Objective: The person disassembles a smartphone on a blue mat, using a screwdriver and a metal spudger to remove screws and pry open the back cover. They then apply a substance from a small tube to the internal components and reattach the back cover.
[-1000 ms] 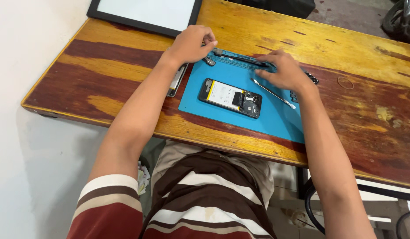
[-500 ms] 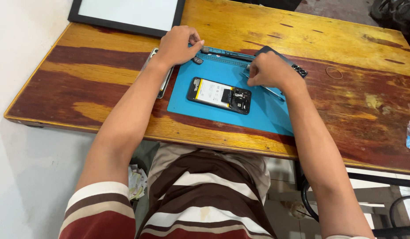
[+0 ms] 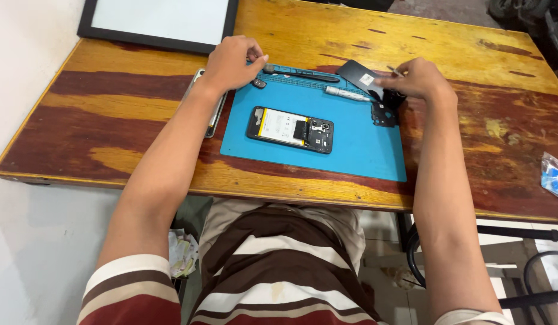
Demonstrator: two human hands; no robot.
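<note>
Left hand (image 3: 230, 63) curled at the mat (image 3: 363, 159) corner, grip unclear; right hand (image 3: 418, 79) pinches a tool (image 3: 394, 71), bare table (image 3: 489, 129) beyond.

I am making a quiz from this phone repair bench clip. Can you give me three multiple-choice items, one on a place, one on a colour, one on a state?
1. Where does the opened phone lie?
A. on the work mat
B. on the bare wood
C. on the framed panel

2. What colour is the work mat?
A. red
B. blue
C. grey

3. In what state is the phone?
A. back cover on
B. screen side up
C. back off, insides showing

Answers:
1 A, the phone rests in the middle of the mat, between the left hand and right hand.
2 B, the mat is blue against the wooden table.
3 C, the battery and circuit parts are in plain view.
</note>
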